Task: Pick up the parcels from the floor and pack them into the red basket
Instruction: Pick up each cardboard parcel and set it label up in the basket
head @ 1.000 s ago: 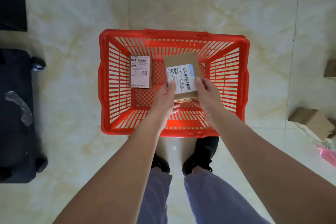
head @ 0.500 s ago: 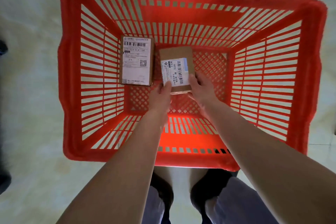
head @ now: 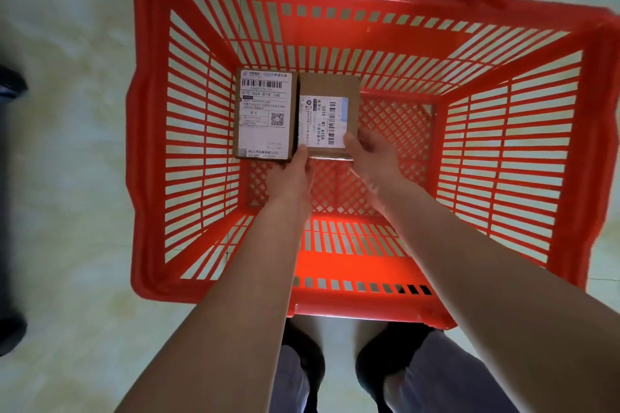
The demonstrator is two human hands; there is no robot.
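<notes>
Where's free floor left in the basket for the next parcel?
Free: basket floor right of the held parcel, up to the right wall, and the near strip below both parcels. Crowded: the far-left corner, where the first parcel sits tight beside the held one, left hand and right hand at its near edge.

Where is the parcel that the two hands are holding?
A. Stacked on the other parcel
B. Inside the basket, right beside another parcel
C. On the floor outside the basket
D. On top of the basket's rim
B: both hands, left hand and right hand, hold the parcel low inside the basket, its side against the other parcel near the far wall.
</notes>
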